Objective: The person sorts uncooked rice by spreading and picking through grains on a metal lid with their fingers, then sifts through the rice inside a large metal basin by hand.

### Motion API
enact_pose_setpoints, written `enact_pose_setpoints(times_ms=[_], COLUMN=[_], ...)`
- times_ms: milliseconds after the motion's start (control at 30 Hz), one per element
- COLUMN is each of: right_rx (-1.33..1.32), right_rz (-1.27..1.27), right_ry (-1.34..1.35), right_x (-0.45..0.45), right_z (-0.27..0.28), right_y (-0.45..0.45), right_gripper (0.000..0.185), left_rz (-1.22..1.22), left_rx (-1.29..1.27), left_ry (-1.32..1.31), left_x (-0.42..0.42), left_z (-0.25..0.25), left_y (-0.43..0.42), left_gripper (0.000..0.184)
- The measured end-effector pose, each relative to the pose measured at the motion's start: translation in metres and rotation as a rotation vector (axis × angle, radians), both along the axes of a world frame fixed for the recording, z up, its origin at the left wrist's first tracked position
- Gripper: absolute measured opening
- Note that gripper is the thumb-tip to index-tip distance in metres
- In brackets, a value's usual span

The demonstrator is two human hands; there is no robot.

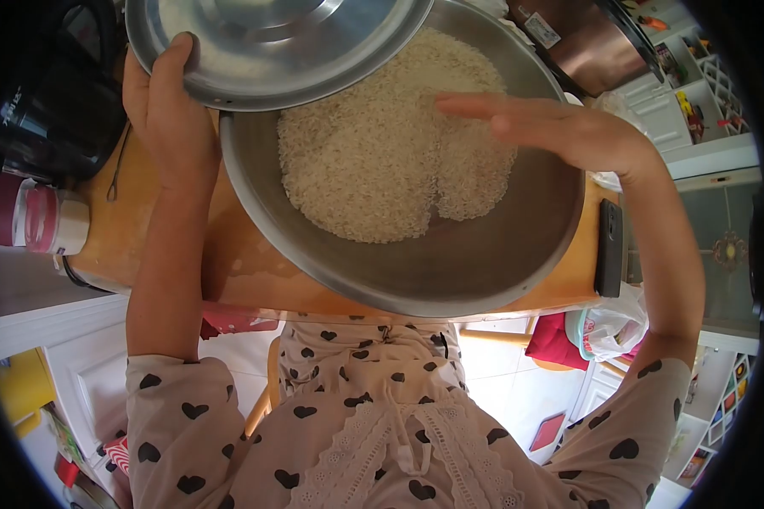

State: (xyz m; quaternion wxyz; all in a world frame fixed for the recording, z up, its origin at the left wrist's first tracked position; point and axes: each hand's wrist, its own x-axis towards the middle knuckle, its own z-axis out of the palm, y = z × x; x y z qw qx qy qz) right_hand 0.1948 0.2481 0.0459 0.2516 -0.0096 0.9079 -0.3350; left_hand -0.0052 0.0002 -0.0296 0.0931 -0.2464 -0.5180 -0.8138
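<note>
A large stainless steel bowl [518,254] stands on the wooden table, with a broad heap of white rice grains [356,170] in it. At the upper left, my left hand [174,114] grips the rim of a shallow round metal basin [314,68], thumb on top and fingers beneath. This basin overlaps the bowl's far left edge and hides part of the rice. My right hand [552,127] is over the right side of the rice, fingers stretched out flat and together, a little blurred. It holds nothing. Whether its fingertips touch the grains I cannot tell. A groove runs through the heap below it.
On the table [246,271], a black phone [609,248] lies right of the bowl. A black kettle [51,102] and a jar with a pink label [55,220] are at the left. A copper-coloured appliance [586,42] stands at the back right. White cabinets [85,373] surround the table.
</note>
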Motion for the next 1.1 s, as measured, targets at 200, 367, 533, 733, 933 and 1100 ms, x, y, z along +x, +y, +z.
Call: enact_pose_setpoints(times_ms=[200, 367, 533, 733, 933, 1100], right_rx=[0.019, -0.102, -0.046, -0.005, 0.146, -0.070], right_rz=[0.065, 0.339, 0.315, 0.003, 0.008, 0.287], right_ry=[-0.032, -0.381, -0.273, -0.067, -0.014, -0.334], right_x=[0.010, 0.009, -0.007, -0.024, -0.010, 0.002], right_z=[0.000, -0.009, -0.035, -0.002, 0.002, -0.005], right_y=[-0.013, -0.056, -0.050, -0.025, -0.013, -0.064], right_gripper=[0.059, 0.063, 0.067, 0.070, 0.070, 0.077], left_rz=[0.028, 0.020, -0.008, -0.009, 0.004, -0.025], left_rx=[-0.022, -0.018, -0.030, -0.021, -0.071, 0.007], left_ry=[-0.057, -0.050, 0.033, -0.011, -0.011, -0.033], left_x=[-0.011, -0.012, 0.000, 0.001, 0.004, -0.004], left_z=[-0.005, -0.005, 0.001, 0.001, 0.004, -0.001], left_y=[-0.005, -0.005, 0.000, 0.001, 0.000, -0.001], left_gripper=[0.028, 0.028, 0.025, 0.024, 0.026, 0.030])
